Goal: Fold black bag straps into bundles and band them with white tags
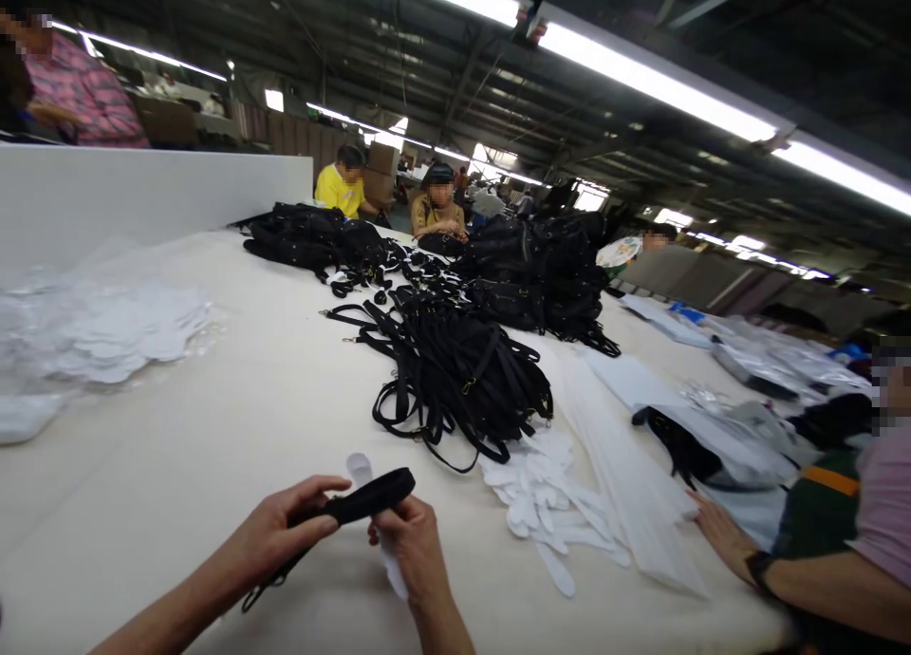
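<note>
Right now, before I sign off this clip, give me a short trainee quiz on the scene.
1. What do the left hand and right hand hold between them?
2. True or false: the strap pile lies on the table.
3. What does the co-worker's arm at the right wear on its wrist?

Key: 1. A black strap. 2. True. 3. A watch.
</note>
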Tool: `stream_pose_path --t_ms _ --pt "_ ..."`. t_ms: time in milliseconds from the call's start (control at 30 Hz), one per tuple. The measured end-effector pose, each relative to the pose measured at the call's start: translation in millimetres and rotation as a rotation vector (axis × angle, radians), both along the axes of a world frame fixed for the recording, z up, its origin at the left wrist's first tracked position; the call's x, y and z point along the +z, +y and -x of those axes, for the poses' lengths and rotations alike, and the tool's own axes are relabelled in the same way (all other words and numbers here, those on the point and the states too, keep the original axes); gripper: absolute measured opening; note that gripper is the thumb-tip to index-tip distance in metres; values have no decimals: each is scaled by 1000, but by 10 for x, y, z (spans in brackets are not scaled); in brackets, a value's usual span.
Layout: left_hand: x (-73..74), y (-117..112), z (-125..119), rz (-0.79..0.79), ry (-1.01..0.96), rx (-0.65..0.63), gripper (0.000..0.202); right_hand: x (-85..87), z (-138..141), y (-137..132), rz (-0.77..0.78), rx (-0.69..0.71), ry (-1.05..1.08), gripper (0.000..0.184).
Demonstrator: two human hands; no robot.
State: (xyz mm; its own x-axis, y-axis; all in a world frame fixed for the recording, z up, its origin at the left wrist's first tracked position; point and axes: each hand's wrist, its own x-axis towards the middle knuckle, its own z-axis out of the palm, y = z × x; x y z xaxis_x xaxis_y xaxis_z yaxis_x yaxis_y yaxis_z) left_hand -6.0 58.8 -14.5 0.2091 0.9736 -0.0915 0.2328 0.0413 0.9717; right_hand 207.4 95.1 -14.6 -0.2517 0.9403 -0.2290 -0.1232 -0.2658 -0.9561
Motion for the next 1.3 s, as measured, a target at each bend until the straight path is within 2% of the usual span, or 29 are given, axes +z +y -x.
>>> stream_pose_path --t_ms 133,200,233,333,400,467,567,667,733,933,1067,1200,1300 --pt "-34 -25 -5 3 -72 27 87 62 128 -37 1 126 22 22" --pt "-23 -28 1 24 -82 33 90 85 122 -38 -10 172 16 22" --pt "-9 -27 5 26 -73 24 85 91 114 -37 -15 181 9 22" --pt "31 -22 16 10 -64 -41 52 88 86 -45 -8 198 -38 19" --pt "24 -22 18 -2 -96 -40 39 66 84 -72 5 195 -69 14" --pt "-15 -30 19 -12 -96 33 38 21 105 -130 -17 150 -65 20" --pt "-101 -55 25 -33 11 160 38 -82 171 -273 -74 21 -13 30" --pt "-181 -86 32 -35 116 201 35 -160 219 -419 -104 -30 -47 21" --pt "-226 -102 31 -30 186 203 33 -171 219 -471 -149 7 -110 15" --pt "-326 -94 23 -82 335 219 31 -200 181 -442 -445 107 -193 36" --pt "-362 -83 25 -43 351 234 28 -295 165 -427 -620 152 -305 38" --pt "-389 -83 37 -54 339 242 29 -361 111 -402 -743 238 -392 57" --pt "-408 -71 51 -44 350 244 30 -421 87 -364 -820 274 -488 59"
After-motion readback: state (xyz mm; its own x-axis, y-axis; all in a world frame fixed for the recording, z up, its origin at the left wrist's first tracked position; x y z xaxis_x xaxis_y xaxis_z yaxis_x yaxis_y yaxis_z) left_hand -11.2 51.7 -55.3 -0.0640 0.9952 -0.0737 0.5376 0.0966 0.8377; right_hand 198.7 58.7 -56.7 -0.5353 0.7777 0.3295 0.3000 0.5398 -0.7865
